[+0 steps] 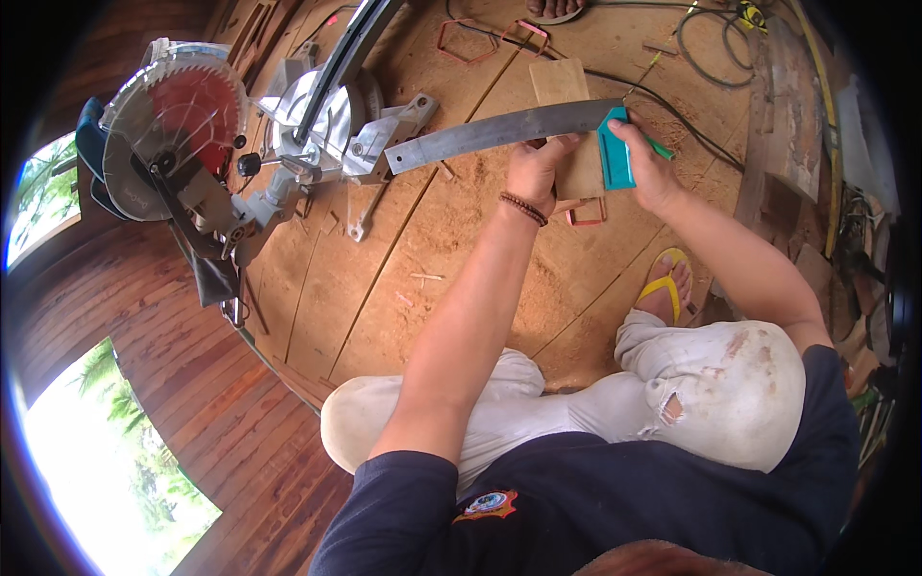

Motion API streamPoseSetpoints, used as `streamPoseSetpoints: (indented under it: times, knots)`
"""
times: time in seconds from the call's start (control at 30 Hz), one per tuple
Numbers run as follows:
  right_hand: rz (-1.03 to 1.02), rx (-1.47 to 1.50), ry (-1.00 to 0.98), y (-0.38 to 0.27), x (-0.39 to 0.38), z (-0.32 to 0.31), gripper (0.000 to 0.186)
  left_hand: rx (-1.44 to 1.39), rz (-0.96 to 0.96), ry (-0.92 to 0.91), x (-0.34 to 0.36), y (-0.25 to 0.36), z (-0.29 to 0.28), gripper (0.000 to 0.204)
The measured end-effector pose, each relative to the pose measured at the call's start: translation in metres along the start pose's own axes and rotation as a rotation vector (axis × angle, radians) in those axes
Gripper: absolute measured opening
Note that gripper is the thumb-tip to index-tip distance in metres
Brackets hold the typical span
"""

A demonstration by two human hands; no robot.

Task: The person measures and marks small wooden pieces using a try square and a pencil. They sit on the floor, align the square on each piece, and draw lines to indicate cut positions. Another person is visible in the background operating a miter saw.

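A try square with a teal stock (pixel 616 158) and a long grey metal blade (pixel 490 132) lies across a light wooden board (pixel 579 178). My right hand (pixel 648 168) is closed on the stock, thumb on its near face. A green piece (pixel 660 147) shows beside that hand; I cannot tell what it is. My left hand (pixel 540 171), a beaded bracelet at its wrist, grips the board's left edge just below the blade, its fingers partly hidden. The blade's free end, with a small hole, points left toward a mitre saw.
The mitre saw (pixel 173 134), with its toothed blade and red guard, stands at the left on the wooden floor. Cables (pixel 663 101) and a yellow tape measure (pixel 752 15) lie at the far right. Scrap boards (pixel 783 144) line the right side. Another person's foot (pixel 555 10) shows at the top.
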State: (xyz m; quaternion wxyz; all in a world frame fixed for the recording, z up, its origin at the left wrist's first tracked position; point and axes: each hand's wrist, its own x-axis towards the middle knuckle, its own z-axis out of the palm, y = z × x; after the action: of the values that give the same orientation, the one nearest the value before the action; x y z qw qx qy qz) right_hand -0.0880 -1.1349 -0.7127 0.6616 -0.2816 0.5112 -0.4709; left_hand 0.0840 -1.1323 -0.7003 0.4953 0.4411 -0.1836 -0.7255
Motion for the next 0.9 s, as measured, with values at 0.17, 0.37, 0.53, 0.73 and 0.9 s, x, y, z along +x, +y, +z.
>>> streamPoseSetpoints:
  times: [0.17,0.37,0.53,0.73,0.9]
  knots:
    - [-0.003,-0.103,-0.032,0.0014,-0.0061,0.0024,0.022,0.051,-0.023,0.065,-0.0023,0.0022,-0.0003,0.035]
    - [0.048,0.032,-0.087,0.0054,-0.0028,0.0053,0.024,0.008,0.062,0.087,-0.0008,0.0058,0.0011,0.032]
    - [-0.002,0.034,-0.067,0.0004,-0.0005,0.0089,0.026,0.062,0.033,0.083,-0.0010,0.0083,0.0038,0.038]
    - [0.050,0.082,-0.092,-0.0006,-0.0007,0.0082,0.023,0.095,0.048,0.086,-0.0007,0.0083,0.0032,0.035]
    - [0.054,0.081,-0.122,0.0027,-0.0004,0.0040,0.023,0.104,0.053,0.081,-0.0009,0.0067,0.0018,0.033]
